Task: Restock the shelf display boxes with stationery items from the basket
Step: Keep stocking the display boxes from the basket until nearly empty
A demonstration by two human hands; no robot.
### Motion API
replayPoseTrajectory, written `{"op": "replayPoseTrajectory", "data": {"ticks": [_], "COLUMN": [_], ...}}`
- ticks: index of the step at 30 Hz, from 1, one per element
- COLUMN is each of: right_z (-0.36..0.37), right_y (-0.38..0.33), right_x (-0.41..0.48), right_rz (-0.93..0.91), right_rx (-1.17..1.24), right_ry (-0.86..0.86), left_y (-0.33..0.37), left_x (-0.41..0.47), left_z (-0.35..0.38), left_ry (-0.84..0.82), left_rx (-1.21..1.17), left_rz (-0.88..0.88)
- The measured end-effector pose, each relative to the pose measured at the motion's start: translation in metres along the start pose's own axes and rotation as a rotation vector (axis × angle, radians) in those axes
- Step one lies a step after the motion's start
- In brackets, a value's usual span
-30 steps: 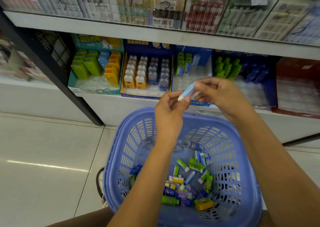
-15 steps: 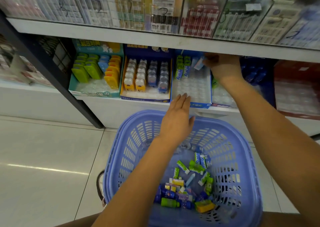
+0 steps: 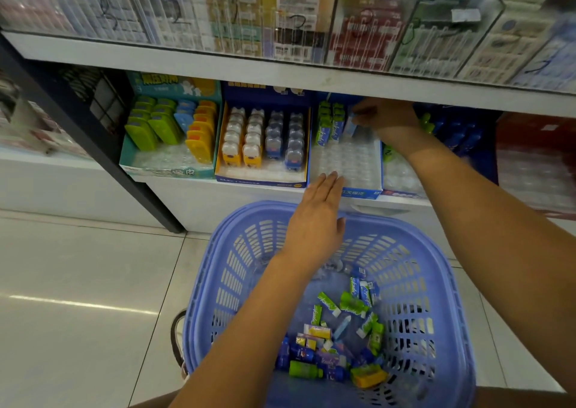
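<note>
upper shelf [image 3: 218,65]: white board; clear cases [image 3: 296,18] of packaged stock were ranged on it, too blurred to be read.
lower shelf [image 3: 233,202]: white; a row of display boxes was set along its front.
teal box [image 3: 168,172]: leftmost in the row; stocked with green, blue and yellow-orange items in columns.
yellow box [image 3: 219,152]: placed between the teal box and the blue box; four columns of bear-shaped items were stood in it.
blue box [image 3: 361,193]: third from the left; its clear dimpled tray [image 3: 346,161] was exposed from the front edge up to the back rows.
green erasers [image 3: 324,127]: stood upright in two columns at the back left of the blue box.
blue eraser [image 3: 350,127]: held upright at the back of the blue box, just right of the green erasers.
right hand [image 3: 385,116]: reached under the upper shelf to the back of the blue box; fingers were curled, and the blue eraser's top was pinched at their tips.
left hand [image 3: 318,214]: held flat above the basket's far rim; fingers were straight and together, with nothing held; the tips were seen at the blue box's front edge, contact not determinable.
basket [image 3: 237,267]: blue slotted plastic, placed on the floor before the lower shelf, beneath both forearms.
pile [image 3: 339,339]: loose small erasers in green, blue, yellow and purple wrappers, lain on the basket's bottom.
fourth box [image 3: 487,155]: right of the blue box, partly hidden by the right forearm; green and dark blue items were seen in it.
floor [image 3: 78,283]: pale glossy tiles.
</note>
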State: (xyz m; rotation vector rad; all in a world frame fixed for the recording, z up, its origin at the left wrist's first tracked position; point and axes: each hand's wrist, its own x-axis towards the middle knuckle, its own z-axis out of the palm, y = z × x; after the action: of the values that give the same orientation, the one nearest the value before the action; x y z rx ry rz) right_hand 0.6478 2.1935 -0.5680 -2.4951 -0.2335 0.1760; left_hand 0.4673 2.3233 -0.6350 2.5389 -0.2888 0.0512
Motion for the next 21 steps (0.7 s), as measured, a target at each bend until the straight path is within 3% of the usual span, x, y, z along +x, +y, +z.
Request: {"op": "replayPoseTrajectory", "data": {"ticks": [5, 9, 11, 14, 17, 21], "right_z": [0.0, -0.005, 0.002, 0.035, 0.091, 0.157], "right_y": [-0.007, -0.02, -0.018, 0.006, 0.048, 0.109], "right_x": [-0.001, -0.024, -0.056, -0.121, -0.167, -0.199], "right_rz": [0.039, 0.011, 0.018, 0.114, 0.283, 0.452], "right_rx": [-0.019, -0.116, -0.067, 0.098, -0.167, -0.335], "right_ry": [-0.026, 0.075, 0.145, -0.124, -0.497, -0.7], "left_y": [0.003, 0.006, -0.002, -0.019, -0.041, -0.063], "left_x": [0.0, -0.018, -0.029, -0.045, -0.072, -0.106], "left_z": [-0.003, -0.002, 0.012, 0.05, 0.089, 0.119], "left_ry": [-0.015, 0.188, 0.196, -0.199, -0.645, -0.983], "left_rx": [-0.008, -0.235, -0.273, -0.189, -0.067, -0.017], "left_rz": [-0.008, 0.022, -0.016, -0.174, -0.255, -0.316]}}
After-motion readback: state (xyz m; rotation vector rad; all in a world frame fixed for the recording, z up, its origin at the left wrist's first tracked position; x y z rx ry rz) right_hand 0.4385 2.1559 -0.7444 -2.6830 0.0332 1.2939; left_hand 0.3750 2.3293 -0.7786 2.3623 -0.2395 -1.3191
